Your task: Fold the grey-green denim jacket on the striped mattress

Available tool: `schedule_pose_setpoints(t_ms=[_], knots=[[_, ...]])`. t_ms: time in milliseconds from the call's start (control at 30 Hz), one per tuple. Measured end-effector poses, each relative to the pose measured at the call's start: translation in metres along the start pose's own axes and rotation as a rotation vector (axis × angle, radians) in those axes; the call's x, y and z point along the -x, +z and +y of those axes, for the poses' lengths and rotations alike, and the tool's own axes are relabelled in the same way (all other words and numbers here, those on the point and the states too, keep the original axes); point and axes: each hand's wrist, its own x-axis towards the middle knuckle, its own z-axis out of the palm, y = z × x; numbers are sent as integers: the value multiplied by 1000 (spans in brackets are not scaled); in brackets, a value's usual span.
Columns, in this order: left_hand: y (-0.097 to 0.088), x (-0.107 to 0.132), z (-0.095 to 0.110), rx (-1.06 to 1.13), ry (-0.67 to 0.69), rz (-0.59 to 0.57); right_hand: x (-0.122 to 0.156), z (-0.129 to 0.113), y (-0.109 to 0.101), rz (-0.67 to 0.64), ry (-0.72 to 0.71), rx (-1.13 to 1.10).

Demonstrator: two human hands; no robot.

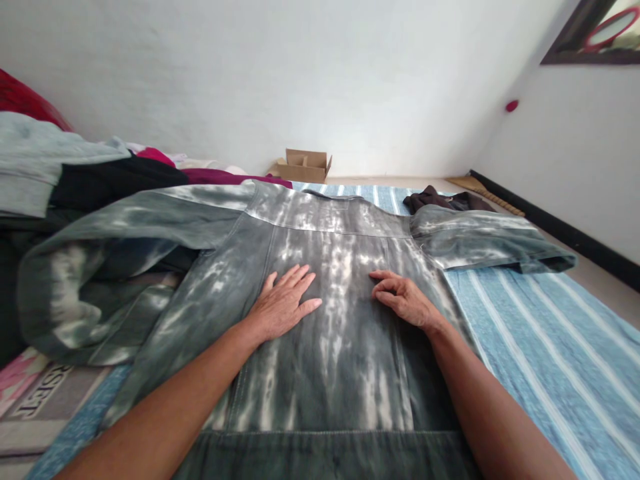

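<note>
A grey-green and white tie-dyed denim jacket lies spread out with its back side up. Its collar points away from me and its hem is nearest my body. My left hand rests flat on the left half of the back, fingers spread. On the right half, my right hand touches the cloth with loosely bent fingers, the index stretched out, holding nothing. The right sleeve extends out to the side. The left sleeve bends round in a loop over dark cloth.
Beneath the jacket is a blue striped bedsheet. Piled clothes lie at the left, and a dark garment lies beyond the right sleeve. An open cardboard box stands by the white wall. A printed cloth is at the lower left.
</note>
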Motion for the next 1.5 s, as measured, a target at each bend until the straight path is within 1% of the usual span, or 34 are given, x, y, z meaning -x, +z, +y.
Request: schedule_pose_setpoints(t_ms=[300,367,433,500,567,633,700,833,900,967,1033,1100,1133,1267,1300,1367,1500], knots=[[0,0,-1,7,-1,-8,0,-9,-1,23,-48,-91],[0,0,-2,6,1,-10,0,-8,-2,40,-43,-138],[0,0,-2,7,2,-12,0,-3,-2,90,-13,-232],[0,0,-3,12,4,-9,-1,2,-3,176,33,-369],[0,0,-3,18,4,-5,-3,7,-8,262,31,-592],[0,0,-3,20,3,-4,-2,11,-18,311,-32,-807],[0,0,-4,18,0,-7,2,14,-32,372,-124,-992],[-2,0,-4,15,-3,-8,17,27,-62,599,-280,-1349],[-3,0,-4,22,-2,-6,24,38,-72,688,-298,-1495],[-3,1,-4,30,-2,-3,28,48,-78,751,-266,-1572],[-4,1,-4,31,-6,-3,27,56,-79,789,-203,-1571],[-4,1,-4,24,-10,-7,23,61,-76,790,-120,-1483],[-4,0,-4,20,-11,-8,20,62,-72,788,-65,-1377],[-4,0,-5,16,-12,-13,7,60,-50,752,155,-830],[-4,0,-5,15,-15,-18,4,60,-45,737,185,-746],[-5,0,-5,14,-20,-28,0,59,-36,709,206,-660],[-6,2,-4,30,-27,-39,-3,60,-29,700,222,-515]])
